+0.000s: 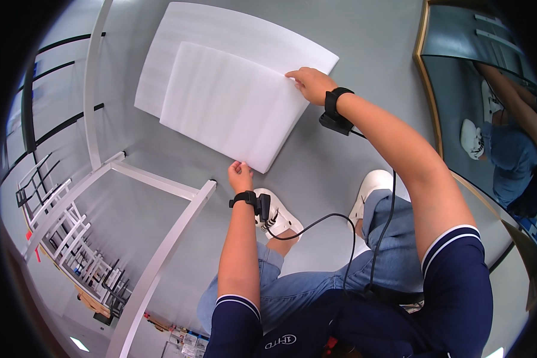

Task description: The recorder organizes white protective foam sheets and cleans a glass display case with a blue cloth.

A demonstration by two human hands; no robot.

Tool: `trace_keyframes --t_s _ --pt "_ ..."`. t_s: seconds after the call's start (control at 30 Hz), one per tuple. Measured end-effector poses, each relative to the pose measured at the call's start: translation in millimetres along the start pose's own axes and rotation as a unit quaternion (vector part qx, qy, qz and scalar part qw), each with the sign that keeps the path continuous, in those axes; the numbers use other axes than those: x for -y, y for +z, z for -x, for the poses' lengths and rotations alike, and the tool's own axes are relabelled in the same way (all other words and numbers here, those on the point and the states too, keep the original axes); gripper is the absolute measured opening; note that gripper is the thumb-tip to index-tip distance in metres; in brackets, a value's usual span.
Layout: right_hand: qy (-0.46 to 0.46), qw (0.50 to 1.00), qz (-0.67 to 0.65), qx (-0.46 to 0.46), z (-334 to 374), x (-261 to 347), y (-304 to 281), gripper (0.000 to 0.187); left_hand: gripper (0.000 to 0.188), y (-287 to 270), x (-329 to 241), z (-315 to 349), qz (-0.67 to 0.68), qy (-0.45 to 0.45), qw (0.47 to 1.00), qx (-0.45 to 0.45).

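Observation:
A thick white foam sheet lies on top of a larger white foam sheet on the grey floor in front of me. My right hand has its fingers bent in a pinch at the far right corner of the upper sheet. At the sheet's near edge, my left hand is closed with curled fingers, their tips against the foam. How far the fingers reach under the edges is hidden. Each wrist wears a black strap with a small black device, and a cable runs from it.
A white metal frame stands close on my left. Farther left is a rack with pale and black parts. A wood-edged mirror leans on the right, reflecting legs and a shoe. My white shoes stand just behind the foam.

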State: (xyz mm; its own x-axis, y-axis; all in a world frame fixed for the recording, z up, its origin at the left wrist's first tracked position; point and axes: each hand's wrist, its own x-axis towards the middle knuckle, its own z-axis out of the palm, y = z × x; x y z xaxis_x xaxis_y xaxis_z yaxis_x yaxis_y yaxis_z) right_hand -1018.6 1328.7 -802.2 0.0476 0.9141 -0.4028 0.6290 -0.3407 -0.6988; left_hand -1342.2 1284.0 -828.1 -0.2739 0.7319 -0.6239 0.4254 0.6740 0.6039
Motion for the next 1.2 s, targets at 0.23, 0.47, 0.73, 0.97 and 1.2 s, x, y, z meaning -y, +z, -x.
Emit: trace_keyframes --t_s 0.23,0.47,0.73,0.97,1.2 --pt "-0.064 0.978 0.087 -0.177 -6 -8 1 0.031 0.03 8 -10 13 -0.028 -0.084 0.996 0.012" --pt "0.055 0.943 0.181 -0.276 -19 -32 -17 0.039 0.031 13 -16 18 -0.022 -0.141 0.989 0.028" --pt "0.114 0.975 0.049 -0.185 -13 -51 -28 0.039 0.035 14 -26 17 -0.021 -0.202 0.979 0.015" --pt "0.123 0.973 0.024 -0.194 -12 -51 -29 0.034 0.036 13 -23 15 -0.021 -0.207 0.978 0.015" --pt "0.152 0.972 -0.005 -0.18 -10 -53 -35 0.029 0.036 13 -21 14 -0.038 -0.191 0.981 0.021"
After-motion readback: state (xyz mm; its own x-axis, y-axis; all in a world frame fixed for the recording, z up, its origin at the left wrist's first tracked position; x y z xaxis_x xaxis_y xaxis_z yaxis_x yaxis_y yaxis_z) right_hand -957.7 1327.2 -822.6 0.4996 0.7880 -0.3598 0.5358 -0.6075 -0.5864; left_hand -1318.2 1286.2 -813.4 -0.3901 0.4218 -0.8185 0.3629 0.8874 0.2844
